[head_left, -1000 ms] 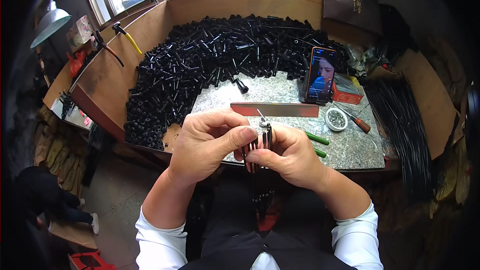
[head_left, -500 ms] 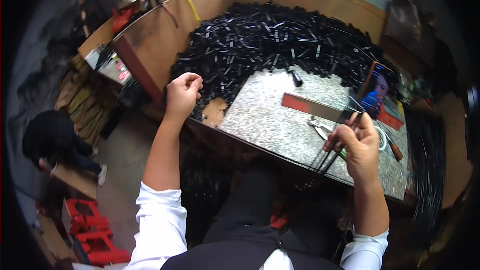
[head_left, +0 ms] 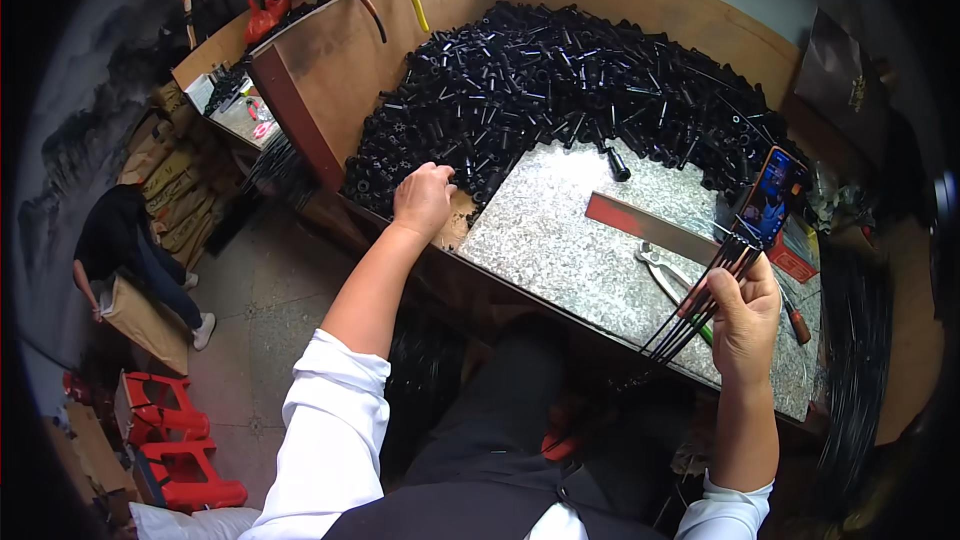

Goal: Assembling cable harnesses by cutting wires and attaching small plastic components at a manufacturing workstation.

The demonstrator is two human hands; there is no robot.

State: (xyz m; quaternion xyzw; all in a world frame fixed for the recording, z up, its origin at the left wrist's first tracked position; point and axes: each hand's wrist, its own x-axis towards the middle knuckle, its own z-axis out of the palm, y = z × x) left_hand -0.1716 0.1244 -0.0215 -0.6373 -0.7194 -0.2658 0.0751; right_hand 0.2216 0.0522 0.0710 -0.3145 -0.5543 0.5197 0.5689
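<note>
Rightward, right hand [head_left: 745, 320] grips thin black rods [head_left: 700, 305]; left hand [head_left: 425, 198] touches black tubes [head_left: 560, 90].

Stone slab [head_left: 560, 240] lies on the bench, in front of the heap of short tubes [head_left: 560, 90]; the heap fills the boxed-in bench up to the wooden back wall [head_left: 620, 0]; left hand [head_left: 424, 198] rests at the heap's near left edge, left of the slab; right hand [head_left: 745, 315] is over the slab's right end, gripping a bundle of thin rods [head_left: 700, 300]; flat metal bar [head_left: 650, 228] and pliers [head_left: 668, 275] lie on the slab, bar behind pliers; phone [head_left: 770, 197] stands behind the rods.
</note>
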